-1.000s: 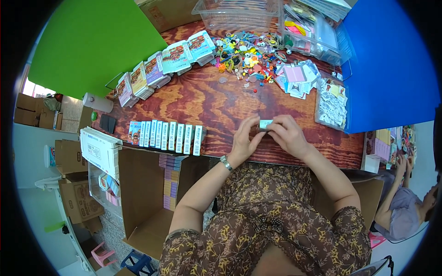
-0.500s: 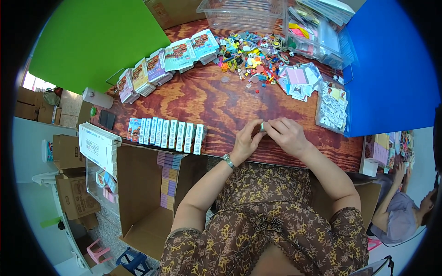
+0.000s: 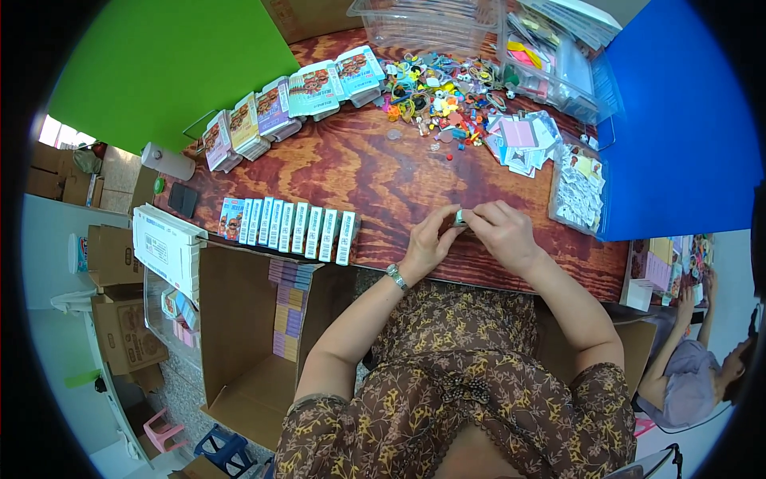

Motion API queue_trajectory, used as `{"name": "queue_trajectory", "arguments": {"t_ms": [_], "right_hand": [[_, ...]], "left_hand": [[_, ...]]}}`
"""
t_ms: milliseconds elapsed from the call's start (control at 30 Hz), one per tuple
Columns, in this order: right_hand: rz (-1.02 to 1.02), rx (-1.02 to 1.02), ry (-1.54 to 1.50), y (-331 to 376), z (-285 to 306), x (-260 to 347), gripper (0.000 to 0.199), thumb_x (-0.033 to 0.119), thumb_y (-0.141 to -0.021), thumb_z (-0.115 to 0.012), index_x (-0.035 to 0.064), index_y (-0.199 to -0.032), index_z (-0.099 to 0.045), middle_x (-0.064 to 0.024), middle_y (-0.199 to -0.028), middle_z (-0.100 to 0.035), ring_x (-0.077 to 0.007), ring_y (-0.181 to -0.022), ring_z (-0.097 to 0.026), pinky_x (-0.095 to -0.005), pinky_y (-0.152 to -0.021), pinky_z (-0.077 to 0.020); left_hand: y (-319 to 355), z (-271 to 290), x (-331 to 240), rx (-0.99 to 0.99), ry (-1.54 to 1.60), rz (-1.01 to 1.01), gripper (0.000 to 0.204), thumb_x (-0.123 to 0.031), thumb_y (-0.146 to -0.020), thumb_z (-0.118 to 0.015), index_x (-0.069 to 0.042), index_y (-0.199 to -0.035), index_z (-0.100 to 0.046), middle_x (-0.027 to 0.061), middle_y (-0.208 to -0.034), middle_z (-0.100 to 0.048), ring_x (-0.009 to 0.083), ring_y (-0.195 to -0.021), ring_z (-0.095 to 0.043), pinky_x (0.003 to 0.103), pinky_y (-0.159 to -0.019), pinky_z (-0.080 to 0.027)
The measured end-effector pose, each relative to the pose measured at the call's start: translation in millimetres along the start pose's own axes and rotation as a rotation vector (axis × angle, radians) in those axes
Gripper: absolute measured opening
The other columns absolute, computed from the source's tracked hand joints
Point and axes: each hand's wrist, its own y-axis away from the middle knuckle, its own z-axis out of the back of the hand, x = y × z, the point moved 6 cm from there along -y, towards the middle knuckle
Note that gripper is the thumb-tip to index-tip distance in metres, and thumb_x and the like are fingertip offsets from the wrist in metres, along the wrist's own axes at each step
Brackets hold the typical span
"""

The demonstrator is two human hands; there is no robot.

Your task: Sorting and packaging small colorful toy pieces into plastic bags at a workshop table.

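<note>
Over the front edge of the table, my left hand (image 3: pixel 432 241) and my right hand (image 3: pixel 503 230) meet at a small, pale carton (image 3: pixel 460 217). Only its narrow end shows, and my fingers cover the rest. The fingers of both hands are closed on it, the right ones bent over its end. To the left, a row of slim filled cartons (image 3: pixel 295 227) stands side by side along the table edge, the leftmost showing its picture face. Farther back, flat folded cartons (image 3: pixel 313 88) in pink, yellow, purple and teal lie in an arc of stacks.
Colourful trinkets (image 3: pixel 447 96) are heaped at the back. White cards (image 3: pixel 523 140) and a clear tub of small packets (image 3: pixel 578 188) lie at right. Green (image 3: pixel 175 72) and blue (image 3: pixel 678 120) panels flank the table. An open cardboard box (image 3: pixel 247 335) stands below; a co-worker (image 3: pixel 694 375) sits at right.
My hands stay together on the small carton, with the right fingers shifting slightly at its end. The whole view has moved a little. The co-worker's hands have changed position.
</note>
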Motion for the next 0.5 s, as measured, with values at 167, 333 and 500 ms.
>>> {"name": "queue_trajectory", "arguments": {"t_ms": [167,333,500], "right_hand": [[-0.057,0.071,-0.107,-5,1,-9,0.026,0.01,-0.081,-0.071,0.0165,-0.105,-0.073,-0.001,-0.089,-0.063,-0.0213,-0.08,-0.064,-0.0335,-0.064,-0.0549],[-0.038,0.112,-0.11,-7,1,-11,0.024,0.01,-0.081,-0.071,0.0163,-0.104,-0.072,-0.0011,-0.09,-0.063,-0.0218,-0.082,-0.064,-0.0346,-0.065,-0.0553],[0.028,0.129,-0.103,-8,-1,-12,0.022,0.011,-0.08,-0.068,0.0162,-0.102,-0.069,0.0,-0.089,-0.06,-0.0212,-0.083,-0.063,-0.035,-0.062,-0.0538]], "left_hand": [[-1,1,1,-0.015,-0.046,-0.04,0.041,0.003,-0.088,-0.071,-0.001,-0.127,-0.058,0.015,-0.113,-0.07,0.0229,-0.102,-0.072,0.034,-0.085,-0.06],[1,-1,7,0.008,-0.007,-0.006,0.043,0.003,-0.088,-0.071,-0.001,-0.129,-0.056,0.0145,-0.111,-0.071,0.0226,-0.101,-0.073,0.034,-0.084,-0.06],[1,-1,7,0.017,0.048,0.021,0.043,0.004,-0.088,-0.07,-0.001,-0.129,-0.056,0.0132,-0.11,-0.071,0.0213,-0.101,-0.072,0.033,-0.085,-0.06]]}}
